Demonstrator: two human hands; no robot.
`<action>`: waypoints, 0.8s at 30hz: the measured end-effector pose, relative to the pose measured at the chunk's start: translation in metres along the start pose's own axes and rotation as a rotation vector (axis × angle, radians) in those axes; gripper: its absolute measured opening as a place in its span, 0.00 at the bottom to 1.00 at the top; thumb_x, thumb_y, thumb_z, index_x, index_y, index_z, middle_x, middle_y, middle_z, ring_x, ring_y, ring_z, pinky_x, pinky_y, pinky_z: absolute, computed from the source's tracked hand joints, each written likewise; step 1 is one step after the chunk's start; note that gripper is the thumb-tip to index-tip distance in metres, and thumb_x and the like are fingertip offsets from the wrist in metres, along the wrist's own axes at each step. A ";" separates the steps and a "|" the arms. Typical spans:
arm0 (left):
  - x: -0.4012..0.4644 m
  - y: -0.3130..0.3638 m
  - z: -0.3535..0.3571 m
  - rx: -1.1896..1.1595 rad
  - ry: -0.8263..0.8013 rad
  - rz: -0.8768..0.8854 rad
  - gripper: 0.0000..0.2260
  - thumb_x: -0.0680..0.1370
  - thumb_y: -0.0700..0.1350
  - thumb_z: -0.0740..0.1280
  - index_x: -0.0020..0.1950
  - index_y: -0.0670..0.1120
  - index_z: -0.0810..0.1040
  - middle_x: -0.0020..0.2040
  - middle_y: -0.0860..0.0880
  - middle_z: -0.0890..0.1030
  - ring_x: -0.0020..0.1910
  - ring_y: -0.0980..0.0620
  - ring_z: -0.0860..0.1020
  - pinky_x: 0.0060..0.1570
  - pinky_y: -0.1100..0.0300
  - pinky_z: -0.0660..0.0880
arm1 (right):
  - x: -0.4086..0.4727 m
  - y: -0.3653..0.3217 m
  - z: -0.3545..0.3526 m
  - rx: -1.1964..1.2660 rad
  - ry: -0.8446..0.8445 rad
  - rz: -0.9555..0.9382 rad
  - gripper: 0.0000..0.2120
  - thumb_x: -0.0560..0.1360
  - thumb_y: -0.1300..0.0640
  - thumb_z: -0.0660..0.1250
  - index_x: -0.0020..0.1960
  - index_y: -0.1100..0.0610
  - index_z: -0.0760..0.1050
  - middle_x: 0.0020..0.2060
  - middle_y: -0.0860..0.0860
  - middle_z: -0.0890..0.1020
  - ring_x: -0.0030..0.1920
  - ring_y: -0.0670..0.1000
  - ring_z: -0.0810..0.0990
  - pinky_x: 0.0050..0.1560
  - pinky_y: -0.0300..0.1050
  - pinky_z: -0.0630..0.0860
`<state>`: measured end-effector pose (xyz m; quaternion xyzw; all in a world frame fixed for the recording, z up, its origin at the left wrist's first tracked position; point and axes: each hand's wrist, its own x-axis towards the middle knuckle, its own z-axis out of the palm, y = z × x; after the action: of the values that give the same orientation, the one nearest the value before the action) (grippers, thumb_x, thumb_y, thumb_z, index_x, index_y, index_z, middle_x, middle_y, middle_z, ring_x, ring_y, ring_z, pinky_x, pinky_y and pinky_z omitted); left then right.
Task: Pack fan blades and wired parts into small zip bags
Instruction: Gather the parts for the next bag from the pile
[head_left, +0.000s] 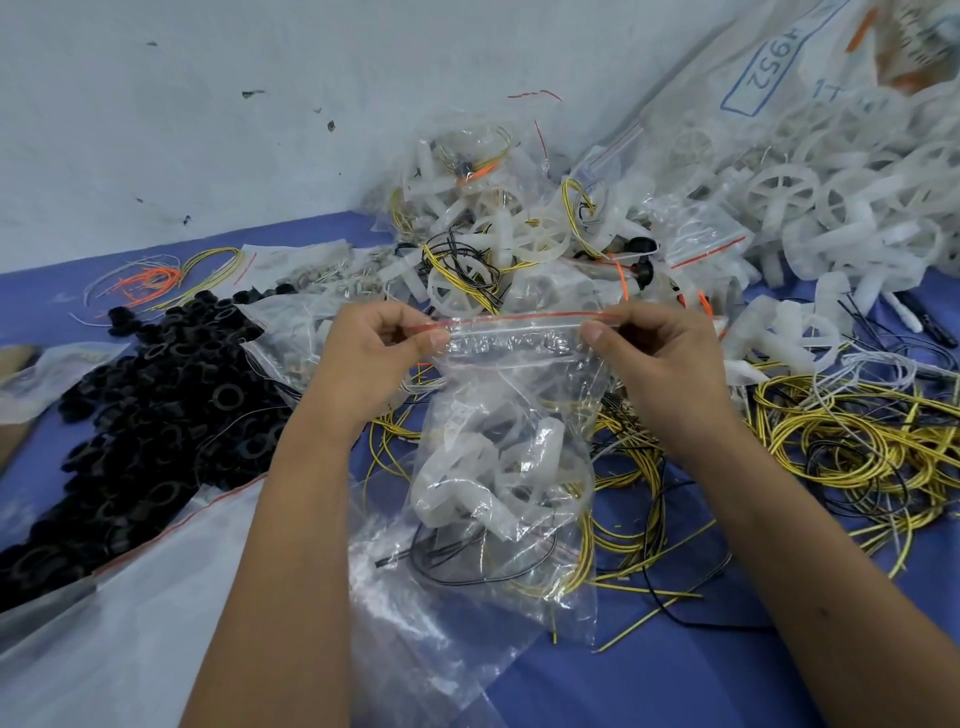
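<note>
Zip bag (511, 441) between left hand (371, 358) and right hand (657, 358), both pinching its top.

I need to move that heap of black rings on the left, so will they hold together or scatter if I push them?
The black rings lie loose, so they would likely scatter. Being round, some may roll across the blue table. They look like small light plastic.

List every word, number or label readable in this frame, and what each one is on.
"4952": handwritten in a blue box on the large sack at upper right, seen turned.
Handwritten blue marks beside that box: too unclear to read.
Embossed print on the zip bag, pinched by the left hand and right hand: too blurred to read.
</note>
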<state>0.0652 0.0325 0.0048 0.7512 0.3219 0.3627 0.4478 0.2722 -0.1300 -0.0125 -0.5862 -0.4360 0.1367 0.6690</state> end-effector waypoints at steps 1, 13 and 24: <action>0.000 -0.001 -0.001 -0.040 0.019 -0.006 0.06 0.75 0.38 0.76 0.42 0.48 0.85 0.36 0.51 0.85 0.37 0.57 0.81 0.42 0.65 0.78 | 0.000 0.000 0.000 0.005 0.008 0.004 0.10 0.76 0.60 0.74 0.41 0.45 0.85 0.35 0.44 0.85 0.38 0.44 0.81 0.41 0.38 0.78; 0.003 0.007 0.011 -0.394 0.224 0.049 0.10 0.78 0.37 0.72 0.40 0.49 0.85 0.35 0.51 0.85 0.33 0.56 0.79 0.37 0.63 0.78 | -0.005 -0.006 0.000 0.038 -0.505 0.167 0.14 0.72 0.40 0.73 0.53 0.46 0.84 0.41 0.49 0.86 0.33 0.50 0.79 0.30 0.42 0.75; 0.005 0.043 0.030 0.137 -0.050 -0.194 0.21 0.81 0.65 0.61 0.48 0.49 0.83 0.39 0.57 0.84 0.36 0.63 0.79 0.43 0.59 0.75 | -0.014 -0.015 0.013 0.026 -0.626 0.180 0.10 0.74 0.56 0.78 0.53 0.52 0.81 0.45 0.45 0.86 0.47 0.46 0.85 0.51 0.49 0.83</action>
<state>0.0992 0.0065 0.0345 0.7540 0.4059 0.2761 0.4364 0.2495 -0.1354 -0.0059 -0.5432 -0.5653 0.3744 0.4952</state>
